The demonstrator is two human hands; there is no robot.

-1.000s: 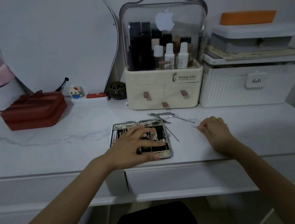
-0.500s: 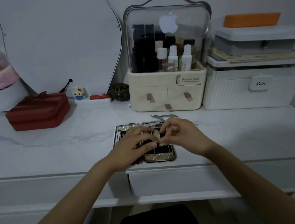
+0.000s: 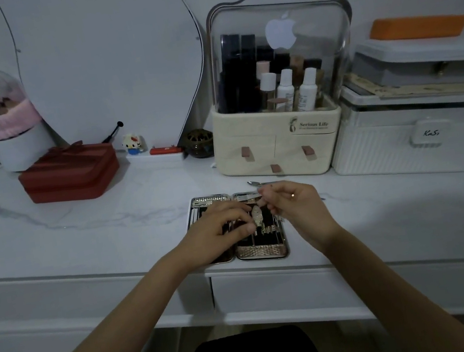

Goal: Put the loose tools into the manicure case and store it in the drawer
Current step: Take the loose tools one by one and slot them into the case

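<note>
On the tabletop (image 3: 80,232) I see a red zipped box (image 3: 69,174) toward the back left corner, with a white pot under a clear dome (image 3: 0,122) behind it. Along the back edge I make out a small cat figurine (image 3: 133,143), a dark round dish (image 3: 200,143), a cream cosmetics organiser (image 3: 280,143) holding bottles, then a white ribbed box (image 3: 403,144) at the back right.

Left hand (image 3: 221,227) and right hand (image 3: 294,208) curled, close together

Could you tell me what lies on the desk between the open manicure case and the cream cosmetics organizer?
In the head view, a loose metal tool lies between manicure case and cosmetics organizer.
</note>
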